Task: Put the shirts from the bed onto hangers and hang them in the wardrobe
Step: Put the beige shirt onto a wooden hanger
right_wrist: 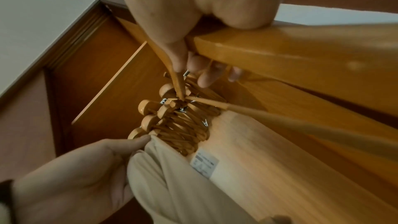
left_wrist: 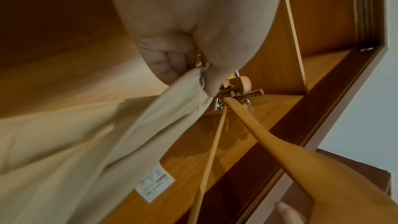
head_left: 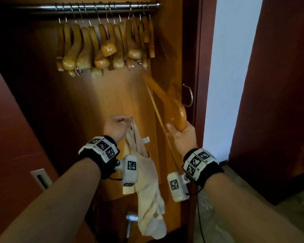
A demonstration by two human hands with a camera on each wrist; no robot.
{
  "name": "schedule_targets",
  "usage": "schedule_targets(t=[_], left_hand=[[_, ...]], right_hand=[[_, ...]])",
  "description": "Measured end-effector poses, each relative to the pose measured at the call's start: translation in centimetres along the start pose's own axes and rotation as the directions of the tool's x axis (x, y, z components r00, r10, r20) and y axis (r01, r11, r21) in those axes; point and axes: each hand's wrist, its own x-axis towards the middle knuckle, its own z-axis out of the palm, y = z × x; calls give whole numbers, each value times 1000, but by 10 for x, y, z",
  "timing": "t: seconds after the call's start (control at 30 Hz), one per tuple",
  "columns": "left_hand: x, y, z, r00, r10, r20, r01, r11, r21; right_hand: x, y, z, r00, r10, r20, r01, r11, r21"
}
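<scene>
A cream shirt (head_left: 144, 174) is pinched by the left hand (head_left: 115, 128); a wooden hanger (head_left: 172, 109) is gripped by the right hand (head_left: 181, 135). No shirt is seen hung on the rail (head_left: 88, 7) yet.

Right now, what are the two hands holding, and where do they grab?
The left hand pinches the shirt at its top edge. The right hand grips the hanger at one arm's end.

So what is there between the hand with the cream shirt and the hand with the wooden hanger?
Only the hanger's thin wooden crossbar crosses the gap between left hand and right hand, over bare wardrobe panel, in the head view.
</scene>
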Motion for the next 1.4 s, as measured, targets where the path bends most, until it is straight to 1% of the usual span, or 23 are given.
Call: schedule_targets(t=[0.13, 0.2, 0.27, 0.33, 0.4, 0.47, 0.57, 0.7, 0.9, 0.97, 1.07, 1.13, 1.3, 1.4], left_hand=[[-2, -1, 4, 1000, 9, -10, -9, 1000, 26], [-1, -2, 7, 1000, 11, -19, -11, 999, 31], [0, -3, 9, 1000, 21, -22, -20, 999, 45], [2, -4, 12, 999, 28, -21, -26, 997, 73], [5, -6, 13, 999, 32, -24, -29, 995, 100], [8, -7, 14, 999, 38, -27, -34, 992, 118], [10, -9, 17, 999, 30, -29, -26, 993, 118], [12, -12, 23, 1000, 11, 9, -12, 992, 129], [11, -16, 33, 992, -27, 126, 5, 985, 170], [9, -14, 35, 987, -34, 160, 5, 984, 181], [7, -11, 39, 980, -41, 195, 2, 981, 195], [6, -10, 40, 975, -44, 216, -4, 977, 215], [8, -9, 41, 963, -61, 264, -3, 971, 238], [10, -8, 38, 960, -85, 265, 21, 972, 234]], right_hand=[[2, -5, -8, 993, -61, 96, 51, 994, 100], [2, -4, -11, 987, -72, 145, 60, 995, 84], [0, -2, -15, 984, -104, 143, 96, 993, 62], [1, 0, -20, 982, -131, 136, 121, 990, 78], [4, -1, -22, 978, -87, 192, 73, 994, 81], [7, 2, -24, 971, -38, 235, 27, 998, 49], [10, 9, -28, 975, -6, 221, 2, 1000, 19], [14, 15, -31, 969, -58, 240, 74, 996, -58], [17, 12, -33, 975, -81, 208, 75, 996, 40], [18, 8, -35, 981, -85, 172, 74, 995, 69], [18, -4, -37, 990, -101, 96, 84, 983, 165], [18, -14, -35, 990, -115, 78, 95, 970, 223], [16, -39, -33, 972, -208, 108, 158, 922, 353], [15, -50, -33, 959, -239, 154, 168, 913, 371]])
